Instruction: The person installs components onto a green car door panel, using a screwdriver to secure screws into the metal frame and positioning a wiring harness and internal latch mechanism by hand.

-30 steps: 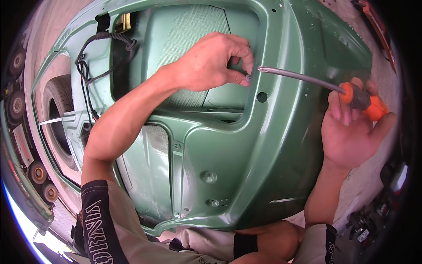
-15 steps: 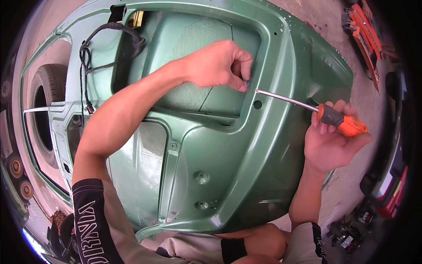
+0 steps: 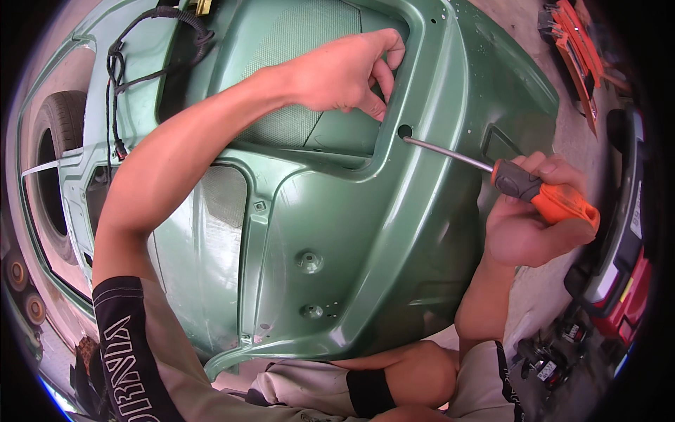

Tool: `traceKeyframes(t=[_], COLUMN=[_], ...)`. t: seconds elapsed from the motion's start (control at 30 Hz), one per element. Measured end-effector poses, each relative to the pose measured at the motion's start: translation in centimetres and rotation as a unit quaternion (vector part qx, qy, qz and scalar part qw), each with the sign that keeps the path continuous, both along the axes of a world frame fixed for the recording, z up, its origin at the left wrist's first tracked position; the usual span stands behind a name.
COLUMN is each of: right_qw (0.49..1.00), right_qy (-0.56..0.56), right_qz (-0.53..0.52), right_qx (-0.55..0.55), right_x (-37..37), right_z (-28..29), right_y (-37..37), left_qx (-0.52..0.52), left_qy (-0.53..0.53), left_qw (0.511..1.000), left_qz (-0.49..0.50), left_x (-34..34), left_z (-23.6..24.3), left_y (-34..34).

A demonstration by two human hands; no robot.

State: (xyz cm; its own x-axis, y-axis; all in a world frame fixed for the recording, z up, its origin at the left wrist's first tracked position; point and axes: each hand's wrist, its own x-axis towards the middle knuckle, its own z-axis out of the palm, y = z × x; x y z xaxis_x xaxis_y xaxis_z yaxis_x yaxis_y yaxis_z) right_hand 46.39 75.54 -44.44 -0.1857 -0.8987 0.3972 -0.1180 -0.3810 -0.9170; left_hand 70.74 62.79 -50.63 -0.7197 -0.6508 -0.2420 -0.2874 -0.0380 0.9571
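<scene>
My left hand (image 3: 351,70) reaches into the large opening of a green painted metal body panel (image 3: 351,246), its fingers curled against the opening's right inner edge; whatever they pinch is hidden. In my right hand (image 3: 527,218) is an orange and grey screwdriver (image 3: 538,197), its long shaft pointing left. The metal tip rests at the lower edge of a round hole (image 3: 405,131) in the panel's rib, just below and right of my left fingers. Behind my left hand lies a textured pad (image 3: 281,42) inside the opening.
A black wiring harness (image 3: 119,77) hangs over the panel's left part. A tire (image 3: 63,119) shows beyond it. At right are orange items (image 3: 576,49), a red and silver vehicle part (image 3: 619,281) and dark objects (image 3: 541,366) on the concrete floor.
The screwdriver tip has moved down along the rib to the round hole. My right fingers have closed further round the handle. The whole view has shifted slightly.
</scene>
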Motion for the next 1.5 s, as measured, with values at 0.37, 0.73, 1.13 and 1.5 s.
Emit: traceKeyframes(t=[0.37,0.73,1.13,1.5], right_qw=[0.944,0.96,0.967,0.969], right_qy=[0.322,0.273,0.244,0.227], right_qz=[0.073,0.05,0.059,0.077], right_qx=[0.029,0.044,0.029,0.06], right_x=[2.8,2.5,2.2,1.2], right_z=[2.4,1.3,0.6,1.9], right_y=[1.0,1.1,1.2,-1.9], left_qx=[0.032,0.049,0.034,0.055], left_qy=[-0.024,-0.047,-0.024,-0.017], left_qw=[0.999,0.997,0.999,0.998], left_qz=[-0.006,0.035,0.031,0.032], left_x=[0.2,-1.0,-1.1,-0.8], left_z=[-0.6,1.0,-0.1,-0.1], left_y=[0.1,1.2,1.4,1.3])
